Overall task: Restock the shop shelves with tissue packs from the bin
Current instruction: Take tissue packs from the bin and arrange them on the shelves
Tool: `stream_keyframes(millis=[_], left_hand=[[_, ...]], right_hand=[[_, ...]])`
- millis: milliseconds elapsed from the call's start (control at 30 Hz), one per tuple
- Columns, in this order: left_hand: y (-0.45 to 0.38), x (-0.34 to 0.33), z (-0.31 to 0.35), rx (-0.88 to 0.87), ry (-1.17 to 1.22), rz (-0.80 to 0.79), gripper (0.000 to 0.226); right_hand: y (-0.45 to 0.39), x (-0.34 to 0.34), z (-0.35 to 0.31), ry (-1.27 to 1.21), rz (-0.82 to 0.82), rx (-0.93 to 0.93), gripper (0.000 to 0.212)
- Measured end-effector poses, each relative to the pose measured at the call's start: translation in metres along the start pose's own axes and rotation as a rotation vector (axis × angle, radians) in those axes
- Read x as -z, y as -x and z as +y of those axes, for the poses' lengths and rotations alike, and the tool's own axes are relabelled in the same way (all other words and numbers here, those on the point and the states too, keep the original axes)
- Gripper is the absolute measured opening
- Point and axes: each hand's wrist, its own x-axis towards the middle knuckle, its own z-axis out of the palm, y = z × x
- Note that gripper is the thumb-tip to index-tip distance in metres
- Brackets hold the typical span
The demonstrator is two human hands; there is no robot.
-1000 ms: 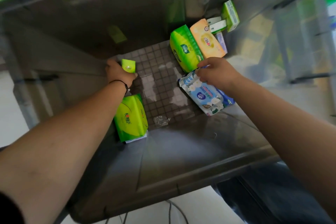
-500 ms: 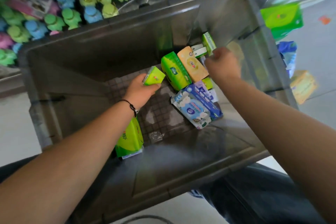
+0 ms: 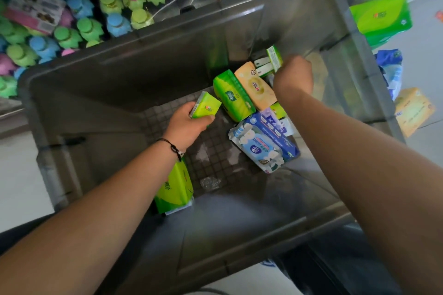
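- A large green tissue pack (image 3: 176, 189) lies on the floor of the grey bin (image 3: 72, 108) at seven o'clock, partly under the left forearm.
- The left hand (image 3: 185, 124) grips a small green tissue pack (image 3: 206, 108), fingers and thumb curled round it, above the bin's middle.
- A blue-and-white wipes pack (image 3: 260, 148) lies at four o'clock.
- A green pack (image 3: 232, 98) and an orange pack (image 3: 255, 86) lie side by side at one o'clock.
- The right hand (image 3: 293, 76) reaches among small green-and-white packs (image 3: 274, 56) at the bin's far right corner; its grip cannot be told.

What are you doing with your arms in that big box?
A person is reaching into a grey bin of tissue packs. The left hand holds a small green pack. The right hand reaches among the small packs at the far corner; what it grips is hidden. More packs lie on the bin's floor.
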Motion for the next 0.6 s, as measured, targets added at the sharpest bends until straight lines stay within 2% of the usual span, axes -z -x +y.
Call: stream_keyframes(millis=[200, 367, 467, 600], left_hand=[[0.022, 0.009, 0.014, -0.029, 0.023, 0.026, 0.018], [0.023, 0.010, 0.015, -0.104, -0.097, 0.023, 0.017], [0.021, 0.004, 0.020, -0.071, -0.038, -0.005, 0.017], [0.029, -0.005, 0.040, -0.002, 0.136, -0.028, 0.016]], right_hand=[[0.009, 0.010, -0.004, -0.002, -0.080, 0.037, 0.031], [0.006, -0.004, -0.007, 0.030, -0.051, -0.028, 0.022], [0.010, -0.001, -0.004, -0.092, -0.039, -0.064, 0.024], [0.029, 0.015, 0.006, -0.405, -0.079, -0.053, 0.022]])
